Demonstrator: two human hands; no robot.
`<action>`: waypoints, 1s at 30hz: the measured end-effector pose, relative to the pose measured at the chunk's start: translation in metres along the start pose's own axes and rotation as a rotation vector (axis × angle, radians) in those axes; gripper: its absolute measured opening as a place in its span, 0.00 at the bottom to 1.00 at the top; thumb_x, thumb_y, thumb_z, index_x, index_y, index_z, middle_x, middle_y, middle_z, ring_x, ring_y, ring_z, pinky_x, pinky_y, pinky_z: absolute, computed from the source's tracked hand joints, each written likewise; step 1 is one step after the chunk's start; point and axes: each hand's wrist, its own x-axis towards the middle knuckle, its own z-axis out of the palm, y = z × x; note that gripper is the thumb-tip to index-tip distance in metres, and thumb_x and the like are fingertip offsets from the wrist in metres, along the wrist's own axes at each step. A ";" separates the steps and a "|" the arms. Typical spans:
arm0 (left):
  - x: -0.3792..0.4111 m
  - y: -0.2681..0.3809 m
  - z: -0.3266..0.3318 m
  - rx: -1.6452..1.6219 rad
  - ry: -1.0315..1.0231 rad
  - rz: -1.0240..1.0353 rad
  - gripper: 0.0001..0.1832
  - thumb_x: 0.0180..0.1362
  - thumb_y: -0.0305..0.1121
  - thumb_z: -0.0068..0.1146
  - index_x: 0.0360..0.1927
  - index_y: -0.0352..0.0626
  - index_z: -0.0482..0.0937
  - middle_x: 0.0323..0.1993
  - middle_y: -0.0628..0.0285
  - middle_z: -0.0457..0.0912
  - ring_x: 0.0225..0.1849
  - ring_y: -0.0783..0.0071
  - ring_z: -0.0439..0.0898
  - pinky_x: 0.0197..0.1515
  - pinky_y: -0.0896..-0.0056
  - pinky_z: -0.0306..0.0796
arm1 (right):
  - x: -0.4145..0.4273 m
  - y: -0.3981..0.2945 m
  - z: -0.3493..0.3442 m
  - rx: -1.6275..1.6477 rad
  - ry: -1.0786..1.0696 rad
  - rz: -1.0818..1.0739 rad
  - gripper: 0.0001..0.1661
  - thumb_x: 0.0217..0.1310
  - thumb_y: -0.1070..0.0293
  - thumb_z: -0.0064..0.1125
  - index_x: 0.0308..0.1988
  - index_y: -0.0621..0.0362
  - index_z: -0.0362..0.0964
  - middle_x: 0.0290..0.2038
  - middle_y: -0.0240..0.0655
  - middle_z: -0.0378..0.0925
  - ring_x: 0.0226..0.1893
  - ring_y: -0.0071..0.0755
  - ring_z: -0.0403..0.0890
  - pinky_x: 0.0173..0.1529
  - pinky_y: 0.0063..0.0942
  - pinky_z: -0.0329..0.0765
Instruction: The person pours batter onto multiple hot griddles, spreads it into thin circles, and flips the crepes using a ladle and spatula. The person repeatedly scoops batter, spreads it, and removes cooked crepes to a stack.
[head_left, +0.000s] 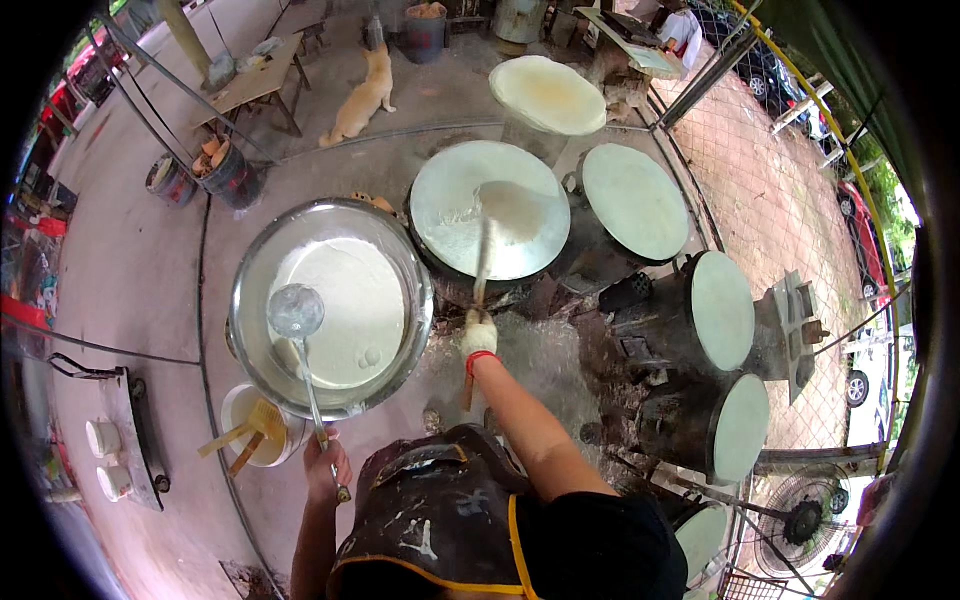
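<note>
My left hand (328, 463) grips the handle of a metal ladle (295, 310). The ladle's round bowl is over a large steel basin (251, 247) of pale, creamy batter (360, 300). My right hand (480, 334), in a white glove with a red band at the wrist, holds the wooden handle of a wide-headed tool (517, 210). That head is over a round griddle (450, 172) whose surface is partly pale and partly shiny; blur hides whether it touches and what kind of tool it is.
Several round stoves with pale tops, such as this one (636, 202), curve along the right. A bucket (236, 420) with two brushes (262, 427) stands below the basin. A dog (366, 94) is beyond, near a wooden bench (259, 79). A fan (802, 521) stands at lower right.
</note>
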 end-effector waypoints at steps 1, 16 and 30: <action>-0.001 0.004 0.008 0.020 -0.005 0.000 0.13 0.56 0.25 0.43 0.46 0.43 0.65 0.12 0.68 0.60 0.06 0.82 0.57 0.07 0.80 0.52 | 0.007 0.003 -0.004 0.068 0.014 0.007 0.21 0.63 0.57 0.46 0.48 0.63 0.68 0.30 0.42 0.77 0.33 0.43 0.78 0.38 0.39 0.72; 0.015 -0.027 0.123 -0.048 -0.067 -0.028 0.11 0.58 0.36 0.48 0.42 0.47 0.64 0.18 0.70 0.59 0.07 0.84 0.51 0.09 0.81 0.48 | 0.110 0.104 -0.117 -0.443 -0.380 -0.281 0.19 0.61 0.58 0.50 0.47 0.58 0.71 0.19 0.29 0.70 0.16 0.23 0.66 0.21 0.26 0.63; 0.040 -0.102 0.311 -0.247 -0.203 -0.117 0.11 0.56 0.30 0.52 0.41 0.42 0.66 0.26 0.64 0.65 0.19 0.77 0.64 0.17 0.78 0.57 | 0.221 -0.064 -0.241 -0.722 -0.311 -0.395 0.25 0.60 0.51 0.43 0.42 0.63 0.68 0.36 0.58 0.74 0.41 0.61 0.74 0.42 0.47 0.71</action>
